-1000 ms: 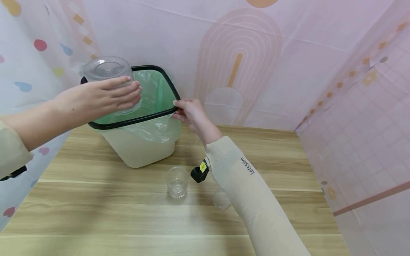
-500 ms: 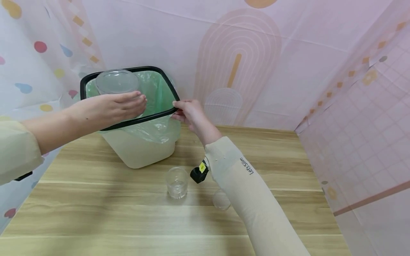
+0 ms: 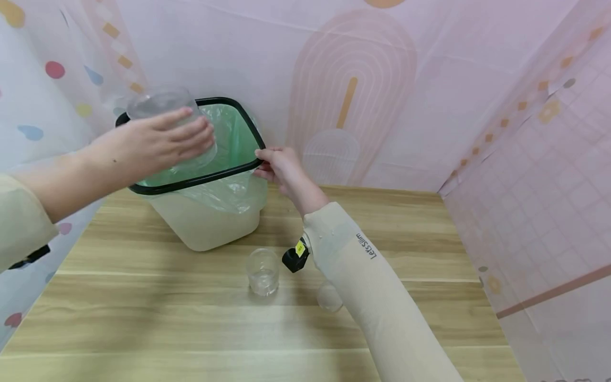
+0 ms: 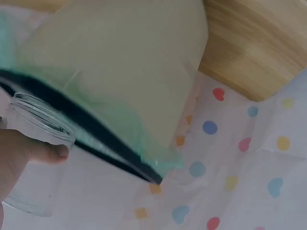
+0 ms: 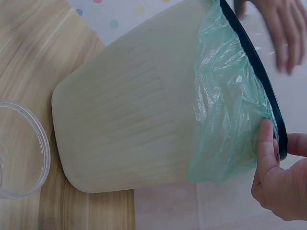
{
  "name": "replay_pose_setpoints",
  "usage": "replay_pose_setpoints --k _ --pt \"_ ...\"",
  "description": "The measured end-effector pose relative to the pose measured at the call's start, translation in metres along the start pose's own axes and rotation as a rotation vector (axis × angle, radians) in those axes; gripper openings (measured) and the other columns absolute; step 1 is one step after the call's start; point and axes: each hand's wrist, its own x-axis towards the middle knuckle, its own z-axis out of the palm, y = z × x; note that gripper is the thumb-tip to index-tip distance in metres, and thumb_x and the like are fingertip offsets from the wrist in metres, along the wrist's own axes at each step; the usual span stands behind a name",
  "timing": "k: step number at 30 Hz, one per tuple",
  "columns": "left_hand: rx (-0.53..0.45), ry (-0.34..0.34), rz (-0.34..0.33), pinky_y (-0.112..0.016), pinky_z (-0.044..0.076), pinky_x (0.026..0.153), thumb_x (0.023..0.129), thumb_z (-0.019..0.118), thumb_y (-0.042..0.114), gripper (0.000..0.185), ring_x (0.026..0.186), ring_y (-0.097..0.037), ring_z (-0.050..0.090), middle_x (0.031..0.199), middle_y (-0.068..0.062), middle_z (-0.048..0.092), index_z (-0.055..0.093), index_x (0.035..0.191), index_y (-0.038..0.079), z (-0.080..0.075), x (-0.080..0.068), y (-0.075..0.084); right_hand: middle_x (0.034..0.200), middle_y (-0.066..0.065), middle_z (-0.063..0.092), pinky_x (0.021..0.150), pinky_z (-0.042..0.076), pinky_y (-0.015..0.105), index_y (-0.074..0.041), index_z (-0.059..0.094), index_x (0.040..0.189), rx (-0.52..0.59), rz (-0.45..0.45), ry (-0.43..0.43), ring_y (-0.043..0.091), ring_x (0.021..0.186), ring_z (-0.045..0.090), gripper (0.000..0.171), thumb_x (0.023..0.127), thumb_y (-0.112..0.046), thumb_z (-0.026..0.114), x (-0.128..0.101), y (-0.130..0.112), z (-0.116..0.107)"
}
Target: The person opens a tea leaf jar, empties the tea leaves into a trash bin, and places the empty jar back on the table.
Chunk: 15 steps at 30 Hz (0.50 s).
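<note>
My left hand (image 3: 157, 138) grips a clear jar (image 3: 162, 102) above the bin, its base turned up and tilted. In the left wrist view, the threaded neck of the jar (image 4: 43, 117) points toward the bin's black rim, with the thumb across its side. A cream trash bin (image 3: 210, 217) lined with a green plastic bag (image 3: 236, 135) stands on the table. At the bin's right corner, my right hand (image 3: 286, 167) pinches the black rim (image 3: 258, 135), thumb on top and fingers beneath over the bag's edge.
A clear open jar (image 3: 263, 273) stands on the wooden table (image 3: 191, 329) in front of the bin. Right of it lies a clear round lid (image 3: 329, 296), partly behind the right sleeve. A patterned curtain (image 3: 382, 116) hangs close behind the bin.
The left hand has dipped with the jar toward the bin's opening and come back up, blurred now. The right hand has stayed at the rim.
</note>
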Motion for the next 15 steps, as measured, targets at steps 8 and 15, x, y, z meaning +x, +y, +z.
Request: replay_pose_setpoints --k 8,15 --pt "-0.175 0.153 -0.228 -0.044 0.01 0.115 0.059 0.075 -0.019 0.089 0.137 -0.033 0.023 0.145 -0.021 0.033 0.038 0.139 -0.002 0.003 -0.011 -0.027 0.067 0.007 0.051 0.076 0.056 0.029 0.0 0.056 0.079 -0.004 -0.003 -0.004 0.013 0.057 0.051 0.011 0.089 -0.001 0.058 0.0 -0.003 0.0" --pt "-0.129 0.109 -0.2 -0.046 0.009 0.115 0.055 0.08 -0.013 0.096 0.137 -0.037 0.02 0.146 -0.023 0.03 0.036 0.14 -0.001 0.003 -0.013 -0.031 0.066 0.007 0.05 0.081 0.054 0.032 0.0 0.055 0.078 0.012 -0.002 -0.006 0.013 0.057 0.05 0.011 0.089 -0.001 0.058 -0.001 -0.002 0.001"
